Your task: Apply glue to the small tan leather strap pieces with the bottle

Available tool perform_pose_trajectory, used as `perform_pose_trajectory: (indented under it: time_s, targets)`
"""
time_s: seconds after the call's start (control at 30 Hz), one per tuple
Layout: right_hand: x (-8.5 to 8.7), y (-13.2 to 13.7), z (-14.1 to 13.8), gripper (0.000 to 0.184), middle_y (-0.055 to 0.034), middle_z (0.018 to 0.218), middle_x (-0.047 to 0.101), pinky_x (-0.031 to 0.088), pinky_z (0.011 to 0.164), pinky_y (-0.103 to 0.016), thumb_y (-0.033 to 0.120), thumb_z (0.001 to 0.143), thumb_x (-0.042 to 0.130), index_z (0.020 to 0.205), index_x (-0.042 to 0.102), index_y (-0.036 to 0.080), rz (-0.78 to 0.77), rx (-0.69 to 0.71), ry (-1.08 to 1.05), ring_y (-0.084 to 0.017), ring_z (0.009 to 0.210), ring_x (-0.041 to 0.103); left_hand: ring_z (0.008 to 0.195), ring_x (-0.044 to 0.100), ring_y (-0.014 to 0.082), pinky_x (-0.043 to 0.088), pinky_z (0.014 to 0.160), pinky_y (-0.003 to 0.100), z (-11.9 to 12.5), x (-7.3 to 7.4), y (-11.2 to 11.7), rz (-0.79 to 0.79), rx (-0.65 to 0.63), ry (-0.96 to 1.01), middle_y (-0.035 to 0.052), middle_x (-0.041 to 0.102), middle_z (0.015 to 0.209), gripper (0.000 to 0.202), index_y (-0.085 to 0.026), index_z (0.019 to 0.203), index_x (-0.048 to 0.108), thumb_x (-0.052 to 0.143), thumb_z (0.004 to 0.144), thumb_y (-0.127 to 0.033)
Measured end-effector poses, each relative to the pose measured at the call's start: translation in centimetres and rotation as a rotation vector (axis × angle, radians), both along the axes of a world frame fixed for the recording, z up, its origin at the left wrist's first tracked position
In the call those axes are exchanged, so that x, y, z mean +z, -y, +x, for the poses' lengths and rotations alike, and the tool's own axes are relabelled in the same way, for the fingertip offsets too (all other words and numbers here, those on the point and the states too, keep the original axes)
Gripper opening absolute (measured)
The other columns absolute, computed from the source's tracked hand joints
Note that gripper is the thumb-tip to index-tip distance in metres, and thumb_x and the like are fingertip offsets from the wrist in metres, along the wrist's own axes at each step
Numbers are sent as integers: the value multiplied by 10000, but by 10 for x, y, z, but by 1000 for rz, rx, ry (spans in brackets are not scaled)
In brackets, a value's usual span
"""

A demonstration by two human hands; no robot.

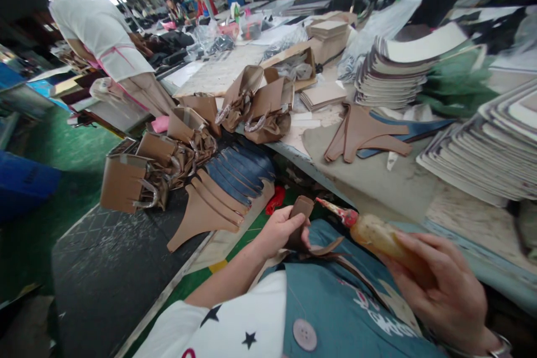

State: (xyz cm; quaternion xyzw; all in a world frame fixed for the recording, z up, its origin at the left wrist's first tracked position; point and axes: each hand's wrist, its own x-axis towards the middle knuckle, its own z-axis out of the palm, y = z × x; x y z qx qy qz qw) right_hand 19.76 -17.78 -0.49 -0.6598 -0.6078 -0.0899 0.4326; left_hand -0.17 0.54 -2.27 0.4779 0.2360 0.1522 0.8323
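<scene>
Gripping the bottle [375, 235] in the right hand [440, 279], curled closely round its body, with nozzle [334, 211] aimed at the strip [304, 205]. Pinching this in the left hand [279, 230], nearly closed, in front of the apron [335, 302], just off the near edge of the table [465, 232]; hard to tell if touching the nozzle. Leftward, seeing brown pieces [201, 207] and blue pieces [239, 170] fanned across the right edge of the board [109, 263], with bags [126, 176] along its far edge. On the table, finding cut-outs [361, 128] towards the near edge, panels [482, 151] piled rightward, more bags at the left corner. Farther off, beyond the board, seeing a person [103, 33] in white
</scene>
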Motion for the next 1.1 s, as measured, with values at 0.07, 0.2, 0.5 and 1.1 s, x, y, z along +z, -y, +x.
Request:
perform_pose_trajectory:
  time_s: [0.07,0.2,0.5,1.1]
  targets:
    - [2,-1,0,589,-91,1028,545,476,678,-361,172,739,667,1295,493,262,-17,41,-15,-235,851,566,513,581,147,477,543,272,0,1,1,-3,-12,12,8,584,560,301,-146,831,498,559,827,-440]
    - [2,-7,-2,574,-92,1032,538,477,667,-339,150,751,650,1294,488,245,-24,99,-9,-222,853,562,520,584,146,471,545,265,2,5,2,-3,-26,3,3,580,564,318,-148,837,500,569,815,-458]
    - [3,-12,-6,508,-91,1028,535,478,683,-329,158,764,641,1250,506,214,-30,111,-45,-213,869,556,511,575,144,479,542,273,3,8,2,14,-38,-22,-3,564,556,372,-147,828,498,589,781,-505]
    - [-19,-3,-5,509,-75,1026,532,486,700,-364,214,743,686,1226,527,235,-21,-53,-184,-226,853,560,485,580,138,465,600,273,2,6,-5,21,25,-43,-10,557,519,350,-141,815,511,579,797,-484]
